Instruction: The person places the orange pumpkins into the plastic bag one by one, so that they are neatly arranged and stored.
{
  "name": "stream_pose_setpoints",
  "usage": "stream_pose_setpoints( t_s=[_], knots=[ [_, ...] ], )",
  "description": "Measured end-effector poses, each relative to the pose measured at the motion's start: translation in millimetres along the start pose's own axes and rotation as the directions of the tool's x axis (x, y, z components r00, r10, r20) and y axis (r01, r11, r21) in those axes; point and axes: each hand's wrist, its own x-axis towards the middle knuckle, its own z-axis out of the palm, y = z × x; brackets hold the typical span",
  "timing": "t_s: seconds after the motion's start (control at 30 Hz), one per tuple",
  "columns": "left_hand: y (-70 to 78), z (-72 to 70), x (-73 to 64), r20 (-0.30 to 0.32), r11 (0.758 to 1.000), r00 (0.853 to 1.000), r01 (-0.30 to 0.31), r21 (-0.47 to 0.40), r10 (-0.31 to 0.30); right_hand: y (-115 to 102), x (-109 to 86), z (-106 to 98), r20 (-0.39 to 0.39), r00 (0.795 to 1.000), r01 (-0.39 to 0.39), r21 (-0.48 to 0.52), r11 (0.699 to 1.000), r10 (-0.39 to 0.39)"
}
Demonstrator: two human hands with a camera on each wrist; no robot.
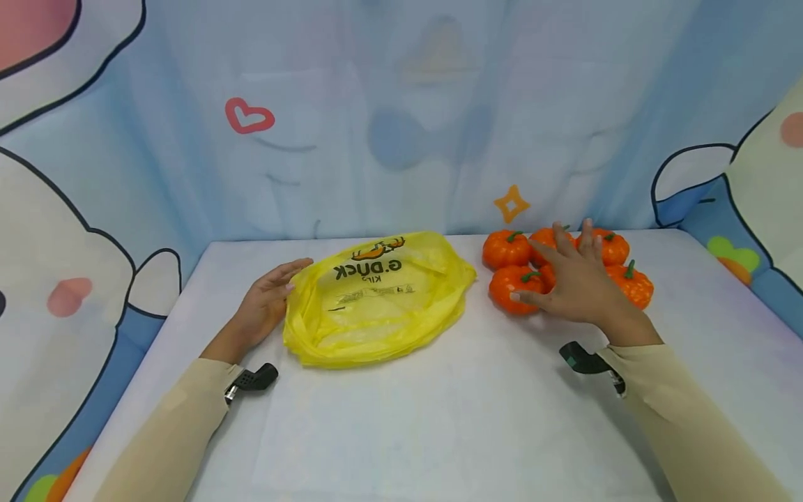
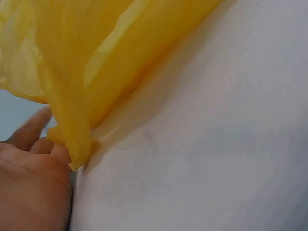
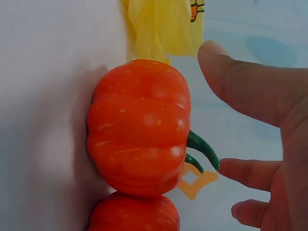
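Note:
A yellow plastic bag (image 1: 376, 307) with a printed duck logo lies on the table, its wide mouth toward the near side. My left hand (image 1: 266, 303) rests at the bag's left edge, fingers extended along it; in the left wrist view the fingers lie behind a fold of the yellow plastic (image 2: 72, 130). On the right, several small orange pumpkins (image 1: 511, 289) with green stems sit in a cluster. My right hand (image 1: 577, 282) hovers over them with fingers spread. The right wrist view has a pumpkin (image 3: 139, 127) beside the thumb and fingers, with a gap between.
A white cloth covers the table (image 1: 439, 425). Behind it hangs a blue printed curtain (image 1: 339, 174) that meets the table's far edge. A black wrist camera (image 1: 256, 378) is strapped to the left wrist, and another camera (image 1: 583, 359) to the right.

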Motion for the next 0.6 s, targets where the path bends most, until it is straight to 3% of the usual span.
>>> stream_pose_setpoints(
  t_s=[0.27, 0.6],
  knots=[
    [-4.7, -1.6, -1.7, -0.012, 0.997, 0.999, 0.054, 0.052, -0.053, 1.6, 1.3, 5.0, 0.060, 0.998, -0.005, -0.051, 0.999, 0.008],
    [-3.9, 0.6, -0.5, -0.031, 0.995, 0.996, 0.085, 0.054, -0.083, 1.7, 1.1, 10.5, 0.093, 0.996, 0.001, -0.051, 0.999, 0.004]
  ],
)
